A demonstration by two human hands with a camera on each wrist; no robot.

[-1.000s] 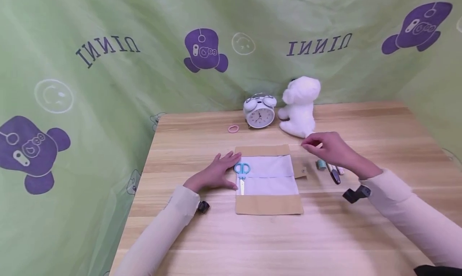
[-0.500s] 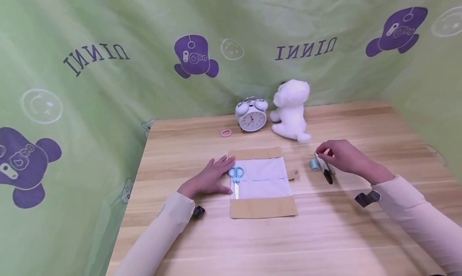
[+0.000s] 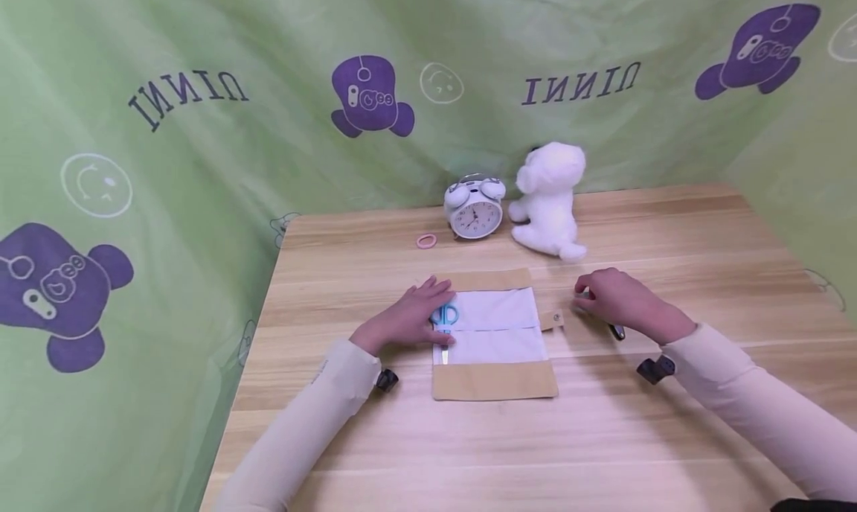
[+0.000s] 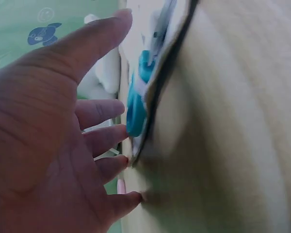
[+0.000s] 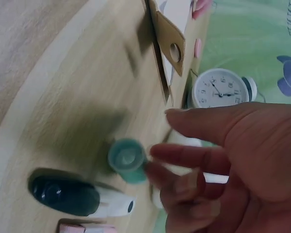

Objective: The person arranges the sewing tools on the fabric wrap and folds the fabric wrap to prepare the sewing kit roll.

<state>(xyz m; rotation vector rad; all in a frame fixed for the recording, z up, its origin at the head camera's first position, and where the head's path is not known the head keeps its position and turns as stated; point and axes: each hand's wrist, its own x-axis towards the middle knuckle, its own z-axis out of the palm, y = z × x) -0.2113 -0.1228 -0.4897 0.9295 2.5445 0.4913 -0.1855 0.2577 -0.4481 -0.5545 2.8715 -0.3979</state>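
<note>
An unfolded tan fabric case with a white lining lies on the table. Scissors with teal handles lie along its left side, a pale band across the handle. My left hand spreads over that edge, fingers extended, partly covering the scissors and gripping nothing. To the right of the case, my right hand is low over a small teal spool. Thumb and index finger stand apart, with the fingertips right by the spool and the other fingers bent. In the head view this hand hides the spool.
Beside the spool lie a white tool with a dark rounded end and a pink item. A snap tab sticks out from the case. Behind are a white alarm clock, a white plush toy and a pink ring.
My right hand has come down from above, past the white tool, to the spool, and its thumb and index finger have parted. My left hand has shifted slightly right over the scissors.
</note>
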